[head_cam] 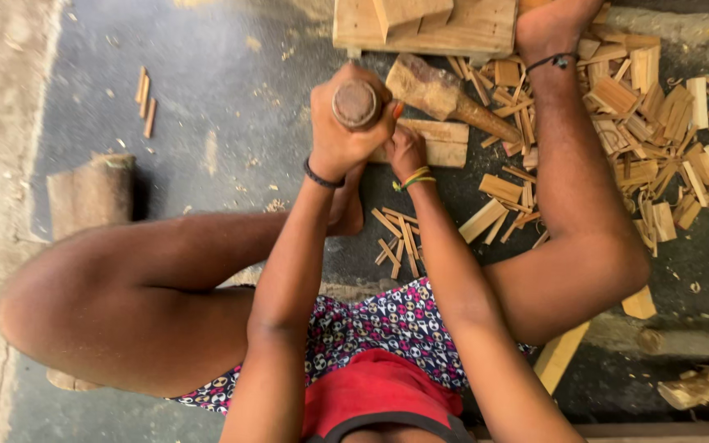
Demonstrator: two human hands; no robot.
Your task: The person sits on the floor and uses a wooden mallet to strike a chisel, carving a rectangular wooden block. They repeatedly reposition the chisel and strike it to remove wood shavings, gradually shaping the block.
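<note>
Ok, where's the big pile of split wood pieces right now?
In the head view, the pile of split wood pieces lies on the ground at upper right, beyond the person's right leg.

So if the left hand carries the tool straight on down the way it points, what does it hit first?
Most likely the flat wooden piece that the right hand steadies. The left hand grips the round tool handle just above it. Depth is unclear from overhead, so the right fingers could be close to that line.
</note>
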